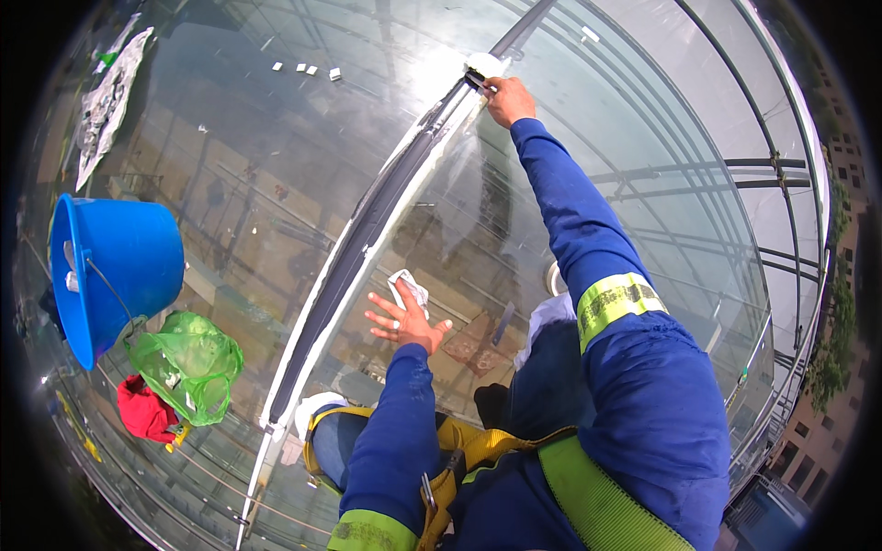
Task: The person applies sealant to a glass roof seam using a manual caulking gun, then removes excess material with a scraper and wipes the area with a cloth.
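A dark grey joint strip [378, 213], edged by white tape-like bands [323, 317], runs diagonally across the glass panels. At its far end my right hand [511, 101] is closed, its fingers pinching a small dark piece [475, 77] against the joint. What kind of tool that is, I cannot make out. A white patch [485, 64] lies just beyond it. My left hand [410, 323] is held over the glass right of the joint, fingers spread. Next to its fingertips is a crumpled white cloth or paper [410, 287], which the hand partly covers without visibly gripping it.
A blue bucket [138, 262] lies at the left, near a green plastic bag [197, 363] and a red cloth [145, 409]. Several small white blocks [312, 70] and a crumpled sheet [110, 110] lie farther off. A railing [772, 395] borders the right side.
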`<state>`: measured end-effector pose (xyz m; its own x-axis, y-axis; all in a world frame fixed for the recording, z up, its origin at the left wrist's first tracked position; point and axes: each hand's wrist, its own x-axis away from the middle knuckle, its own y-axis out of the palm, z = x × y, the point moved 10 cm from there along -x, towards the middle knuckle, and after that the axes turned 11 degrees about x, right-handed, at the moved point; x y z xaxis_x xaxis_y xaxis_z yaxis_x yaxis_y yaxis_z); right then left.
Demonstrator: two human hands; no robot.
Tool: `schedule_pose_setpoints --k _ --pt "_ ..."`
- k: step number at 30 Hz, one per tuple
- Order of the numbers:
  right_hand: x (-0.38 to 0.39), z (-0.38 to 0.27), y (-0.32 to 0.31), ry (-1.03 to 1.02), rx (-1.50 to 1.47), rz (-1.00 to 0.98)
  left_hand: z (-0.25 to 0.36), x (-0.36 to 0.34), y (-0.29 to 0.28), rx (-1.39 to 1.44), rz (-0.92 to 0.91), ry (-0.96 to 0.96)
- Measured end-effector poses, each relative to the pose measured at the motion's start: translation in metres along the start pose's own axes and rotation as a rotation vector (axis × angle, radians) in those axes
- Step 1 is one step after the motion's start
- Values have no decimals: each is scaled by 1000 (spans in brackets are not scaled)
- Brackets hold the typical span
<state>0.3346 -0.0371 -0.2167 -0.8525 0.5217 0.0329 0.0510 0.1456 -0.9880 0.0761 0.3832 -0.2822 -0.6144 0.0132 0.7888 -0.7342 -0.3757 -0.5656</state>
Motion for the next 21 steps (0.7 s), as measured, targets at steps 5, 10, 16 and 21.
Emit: schedule_pose_setpoints --k 5,10,16,21 --pt "2 -5 4 46 -20 -30 3 2 -3 20 14 22" --pt "9 -11 8 78 -48 -33 2 2 -3 31 8 30" --pt "16 -17 8 91 -59 -40 1 0 -2 55 8 38" --pt "22 -18 9 110 -47 -38 3 0 -2 65 17 56"
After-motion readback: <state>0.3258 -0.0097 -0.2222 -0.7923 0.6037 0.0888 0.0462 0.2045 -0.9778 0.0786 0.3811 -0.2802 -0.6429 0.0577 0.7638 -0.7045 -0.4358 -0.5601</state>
